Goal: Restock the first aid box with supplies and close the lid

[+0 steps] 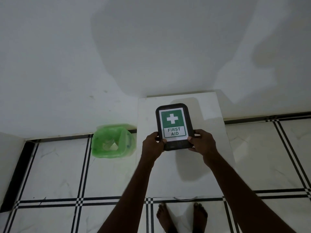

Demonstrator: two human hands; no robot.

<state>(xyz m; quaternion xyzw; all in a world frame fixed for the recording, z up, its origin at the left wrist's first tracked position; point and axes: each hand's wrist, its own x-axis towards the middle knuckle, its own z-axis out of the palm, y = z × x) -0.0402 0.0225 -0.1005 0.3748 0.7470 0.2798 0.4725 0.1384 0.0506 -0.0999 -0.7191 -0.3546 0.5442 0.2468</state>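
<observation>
First aid box sits on the white worktop, lid on. Left of the box, a green bin waits on the floor. Our left hand and right hand each squeeze a near corner of the box, likely to keep it steady. We cannot see inside the box, and no supplies show.

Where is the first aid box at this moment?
In the head view, the first aid box is right of centre, held at its near end by the left hand and right hand over the white cabinet top, right of the green bin.
</observation>
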